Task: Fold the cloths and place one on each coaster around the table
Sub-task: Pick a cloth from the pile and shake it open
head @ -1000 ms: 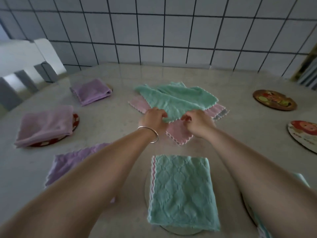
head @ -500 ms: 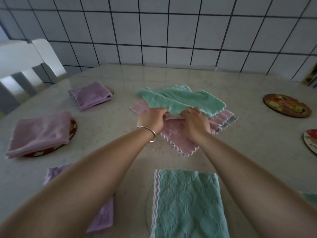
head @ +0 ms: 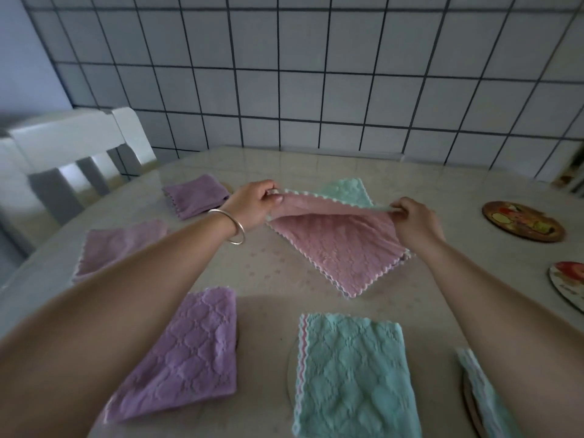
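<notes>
A pink cloth [head: 341, 245] lies mid-table with its far edge lifted; a green cloth [head: 344, 191] shows behind it. My left hand [head: 252, 203] pinches the lifted edge's left corner. My right hand [head: 417, 216] pinches the right corner. Folded cloths sit around the table: purple ones at far left [head: 194, 196], left [head: 123, 248] and near left [head: 186, 355], a green one [head: 350, 380] in front of me, another green one [head: 486, 399] at the right, partly hidden by my arm. Two bare picture coasters lie at the right, one brown [head: 523, 221], one white-rimmed [head: 568, 286].
A white chair [head: 72, 153] stands at the table's far left corner. A tiled wall [head: 316, 74] runs close behind the table's far edge. The pale table top [head: 268, 270] shows between the cloths.
My hands have spread apart from the middle of the pile to the cloth's corners and raised its edge. The pink side now shows where green lay on top. The view tilted up.
</notes>
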